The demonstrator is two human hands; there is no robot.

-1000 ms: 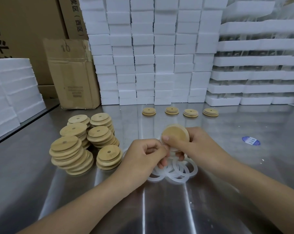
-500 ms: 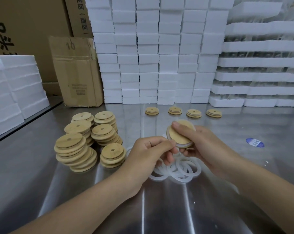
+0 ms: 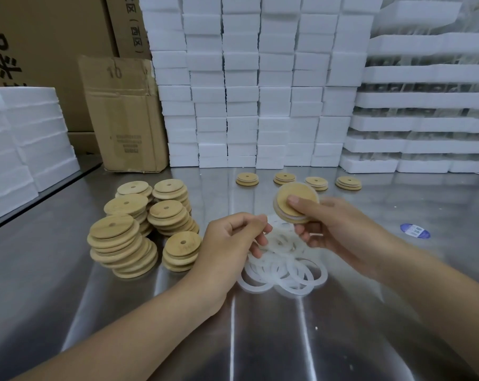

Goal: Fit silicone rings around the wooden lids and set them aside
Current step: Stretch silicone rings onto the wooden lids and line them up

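Over the pile of translucent white silicone rings [image 3: 285,273] on the steel counter [image 3: 260,339], our left hand [image 3: 230,240] has come away, its fingers curled, holding what we cannot tell. Our right hand [image 3: 340,229] alone pinches the ringed round wooden lid [image 3: 304,192], now nearer the far finished row [image 3: 247,178], so setting it aside looks next.

- The surface [image 3: 260,339] carries everything, running from the near edge to the stacked goods at the back.
- Stacks of wooden lids [image 3: 142,224] stand left of centre.
- The pile of silicone rings [image 3: 285,270] lies in the middle, just right of those stacks.
- The left hand [image 3: 230,240] is over the pile's left side.
- The right hand [image 3: 340,229] holds a single lid [image 3: 290,193] above the pile's far side.
- A row of four lids [image 3: 316,182] sits farther back, near the foam blocks [image 3: 260,92].
- A cardboard box [image 3: 125,116] stands left of the blocks, and foam trays [image 3: 425,100] right of them.
- A sticker [image 3: 415,231] lies on the surface at the right.
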